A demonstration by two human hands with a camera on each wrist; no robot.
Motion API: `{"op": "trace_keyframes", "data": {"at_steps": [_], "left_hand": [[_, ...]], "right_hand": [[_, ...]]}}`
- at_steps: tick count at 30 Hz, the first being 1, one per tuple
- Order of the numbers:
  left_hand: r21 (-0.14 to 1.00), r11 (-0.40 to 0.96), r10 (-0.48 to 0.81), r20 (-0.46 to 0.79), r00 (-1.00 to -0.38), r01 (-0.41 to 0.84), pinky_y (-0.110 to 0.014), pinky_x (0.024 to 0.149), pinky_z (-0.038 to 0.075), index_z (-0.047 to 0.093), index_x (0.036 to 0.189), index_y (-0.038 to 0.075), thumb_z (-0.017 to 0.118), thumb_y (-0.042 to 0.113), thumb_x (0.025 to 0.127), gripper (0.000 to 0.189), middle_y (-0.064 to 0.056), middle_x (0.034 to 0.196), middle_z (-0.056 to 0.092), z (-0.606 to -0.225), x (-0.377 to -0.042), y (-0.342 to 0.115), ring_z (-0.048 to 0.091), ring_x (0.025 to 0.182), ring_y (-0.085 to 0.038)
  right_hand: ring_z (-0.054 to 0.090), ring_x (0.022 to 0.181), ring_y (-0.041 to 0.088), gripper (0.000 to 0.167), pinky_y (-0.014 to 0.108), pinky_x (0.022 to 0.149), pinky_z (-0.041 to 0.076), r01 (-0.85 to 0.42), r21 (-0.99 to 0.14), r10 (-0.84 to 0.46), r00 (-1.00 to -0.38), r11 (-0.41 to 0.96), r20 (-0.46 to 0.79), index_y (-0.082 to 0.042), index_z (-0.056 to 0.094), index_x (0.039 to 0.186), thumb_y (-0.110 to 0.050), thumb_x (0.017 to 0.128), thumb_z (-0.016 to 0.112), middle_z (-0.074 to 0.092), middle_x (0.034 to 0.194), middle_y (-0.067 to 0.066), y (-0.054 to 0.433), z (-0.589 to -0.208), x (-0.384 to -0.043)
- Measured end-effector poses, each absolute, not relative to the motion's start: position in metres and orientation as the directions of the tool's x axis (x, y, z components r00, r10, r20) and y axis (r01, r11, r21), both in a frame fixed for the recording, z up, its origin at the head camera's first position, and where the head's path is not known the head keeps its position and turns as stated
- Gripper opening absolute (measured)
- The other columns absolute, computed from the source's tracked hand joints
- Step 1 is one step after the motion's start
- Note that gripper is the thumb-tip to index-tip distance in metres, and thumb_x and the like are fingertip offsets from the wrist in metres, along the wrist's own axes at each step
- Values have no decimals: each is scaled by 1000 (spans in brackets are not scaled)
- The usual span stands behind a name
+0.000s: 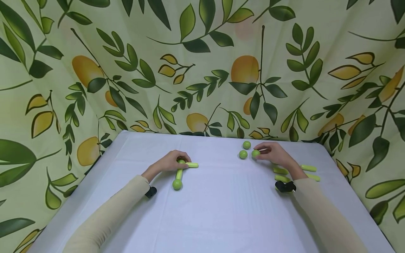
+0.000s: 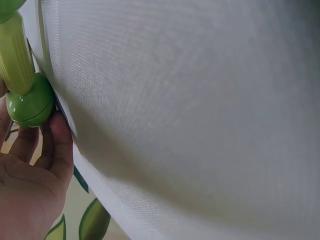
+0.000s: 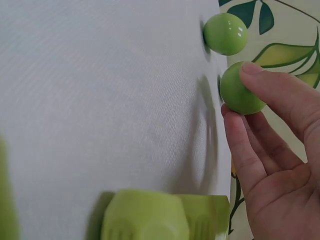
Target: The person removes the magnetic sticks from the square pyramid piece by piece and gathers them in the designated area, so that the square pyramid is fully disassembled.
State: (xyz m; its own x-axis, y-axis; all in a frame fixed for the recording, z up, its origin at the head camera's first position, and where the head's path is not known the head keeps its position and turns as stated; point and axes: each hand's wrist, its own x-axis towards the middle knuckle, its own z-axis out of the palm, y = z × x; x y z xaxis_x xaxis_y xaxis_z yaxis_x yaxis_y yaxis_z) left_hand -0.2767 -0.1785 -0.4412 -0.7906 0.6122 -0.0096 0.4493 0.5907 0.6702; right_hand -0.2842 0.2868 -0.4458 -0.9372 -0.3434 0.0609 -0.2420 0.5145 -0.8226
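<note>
My left hand (image 1: 172,161) holds a glossy green ball (image 2: 31,105) at a corner of joined pieces on the left half of the table. From this ball a ribbed yellow-green rod (image 1: 179,174) runs toward the near side, ending in a second green ball (image 1: 177,184). Another short rod (image 1: 192,164) points right from beneath the fingers; whether it is joined is hidden. Toward the back right, my right hand (image 1: 274,153) pinches a loose green ball (image 3: 241,90) between thumb and fingers. Two more green balls (image 1: 243,154) (image 1: 246,144) lie just left of it.
Several yellow-green rods (image 1: 280,170) lie under and beside the right forearm, some partly covered. A white cloth covers the table (image 1: 221,211). Behind it hangs a leaf-patterned curtain (image 1: 209,88). Each wrist carries a black device (image 1: 285,186).
</note>
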Motion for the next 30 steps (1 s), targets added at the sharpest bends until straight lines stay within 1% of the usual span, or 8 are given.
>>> {"op": "trace_keyframes", "data": {"at_steps": [5, 10, 15, 26, 30], "left_hand": [[671, 588, 615, -7, -789, 452, -38, 93, 48, 75, 104, 10, 75, 7, 93, 11, 4, 102, 69, -443, -278, -179, 60, 99, -18], [669, 583, 619, 0, -785, 460, -37, 92, 48, 75, 105, 11, 75, 8, 94, 11, 4, 104, 69, -446, -279, -179, 59, 99, -17], [667, 581, 623, 4, -782, 467, -36, 92, 48, 75, 104, 10, 74, 8, 94, 11, 4, 103, 69, -447, -280, -180, 59, 99, -17], [663, 576, 635, 4, -772, 478, -38, 93, 49, 74, 104, 9, 74, 8, 94, 10, 3, 102, 70, -444, -280, -180, 60, 99, -18], [665, 576, 636, 2, -772, 476, -39, 93, 49, 75, 104, 9, 74, 8, 94, 10, 3, 102, 70, -444, -280, -180, 60, 99, -18]], "right_hand": [[62, 115, 37, 37, 43, 96, 52, -235, -825, -352, -935, 514, 47, 2, 71, 121, -9, 88, 82, 65, 124, 20, 285, -447, -288], [62, 114, 37, 37, 46, 96, 52, -214, -821, -341, -940, 529, 25, 2, 71, 122, -10, 88, 81, 66, 123, 19, 284, -449, -291], [62, 113, 36, 34, 48, 97, 51, -229, -810, -346, -938, 539, 35, 1, 72, 119, -8, 87, 82, 67, 121, 18, 284, -450, -294], [62, 113, 38, 35, 44, 95, 52, -273, -792, -372, -926, 546, 62, 3, 71, 120, -8, 88, 81, 67, 121, 20, 280, -450, -294], [62, 112, 38, 36, 42, 94, 53, -262, -795, -368, -928, 547, 52, 3, 70, 120, -9, 88, 81, 67, 122, 19, 279, -449, -293]]}}
